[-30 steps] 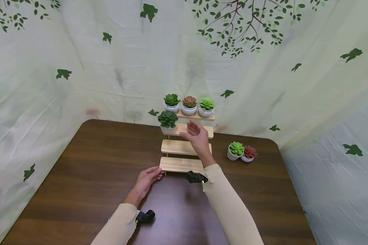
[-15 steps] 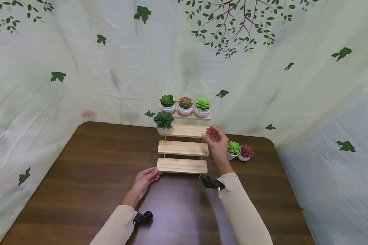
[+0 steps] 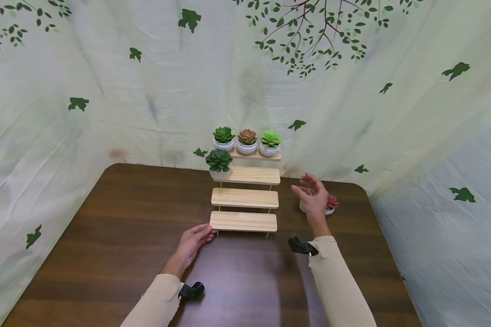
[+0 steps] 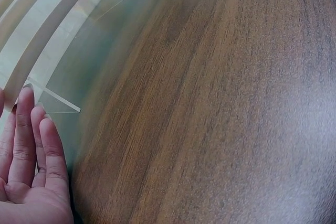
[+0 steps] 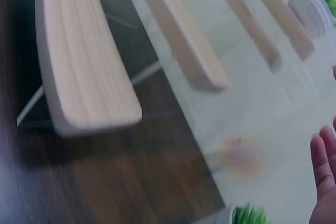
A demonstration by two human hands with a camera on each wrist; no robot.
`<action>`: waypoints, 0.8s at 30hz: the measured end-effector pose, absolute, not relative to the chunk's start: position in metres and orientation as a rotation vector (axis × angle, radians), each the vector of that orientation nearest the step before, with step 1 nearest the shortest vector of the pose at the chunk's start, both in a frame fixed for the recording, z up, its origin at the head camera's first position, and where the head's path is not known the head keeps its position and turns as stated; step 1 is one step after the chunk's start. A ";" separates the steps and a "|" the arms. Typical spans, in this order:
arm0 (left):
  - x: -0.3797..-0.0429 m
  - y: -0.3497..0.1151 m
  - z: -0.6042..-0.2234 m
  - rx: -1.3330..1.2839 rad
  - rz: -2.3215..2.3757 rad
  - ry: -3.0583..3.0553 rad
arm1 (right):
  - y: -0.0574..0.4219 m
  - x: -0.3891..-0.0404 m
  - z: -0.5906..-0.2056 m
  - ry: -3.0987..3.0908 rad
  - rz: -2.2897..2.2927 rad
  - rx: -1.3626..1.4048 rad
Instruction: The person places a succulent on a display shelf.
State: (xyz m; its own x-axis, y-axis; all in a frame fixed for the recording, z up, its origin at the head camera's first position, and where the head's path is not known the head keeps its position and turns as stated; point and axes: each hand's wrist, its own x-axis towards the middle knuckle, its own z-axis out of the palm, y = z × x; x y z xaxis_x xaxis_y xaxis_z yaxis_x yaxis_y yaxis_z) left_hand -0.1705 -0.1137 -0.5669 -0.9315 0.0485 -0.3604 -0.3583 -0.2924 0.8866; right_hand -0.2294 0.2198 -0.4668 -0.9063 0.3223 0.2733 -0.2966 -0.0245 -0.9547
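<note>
A tiered wooden stand with clear supports has its lowest shelf [image 3: 243, 221] in front. My left hand [image 3: 193, 243] holds that shelf's left end, the board's corner between thumb and nearly straight fingers [image 4: 23, 129]. My right hand [image 3: 314, 196] is off the stand's right side, fingers spread loosely, holding nothing. It covers most of a bright green potted succulent [image 5: 251, 215], while a red succulent [image 3: 332, 202] shows just past it. On the second shelf from the top, a dark green succulent [image 3: 218, 160] sits at the left end.
The top shelf carries a green succulent [image 3: 223, 135], a brownish-pink succulent [image 3: 247, 136] and a light green succulent [image 3: 271, 138] in white pots. A leaf-printed curtain [image 3: 155, 91] hangs behind the brown wooden table [image 3: 118, 236].
My right hand has moved right, away from the second shelf, over to the two potted succulents on the table. My left hand stays at the lowest shelf. The view has shifted slightly.
</note>
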 end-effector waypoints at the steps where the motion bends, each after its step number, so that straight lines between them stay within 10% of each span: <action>1: -0.171 -0.114 -0.567 -0.382 2.303 1.690 | 0.223 -0.228 -0.468 -1.844 1.975 -0.043; 24: -0.168 -0.114 -0.564 -0.357 2.319 1.662 | 0.302 -0.195 -0.533 -1.762 1.602 -0.480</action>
State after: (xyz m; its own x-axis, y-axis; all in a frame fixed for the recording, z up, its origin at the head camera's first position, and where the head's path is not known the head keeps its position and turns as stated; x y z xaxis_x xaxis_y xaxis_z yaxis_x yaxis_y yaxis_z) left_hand -0.1683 -0.1143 -0.5644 -0.9344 0.0714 -0.3490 -0.3535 -0.3083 0.8832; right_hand -0.1948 0.3021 -0.5331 -0.6882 0.6829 0.2449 -0.1792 0.1671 -0.9695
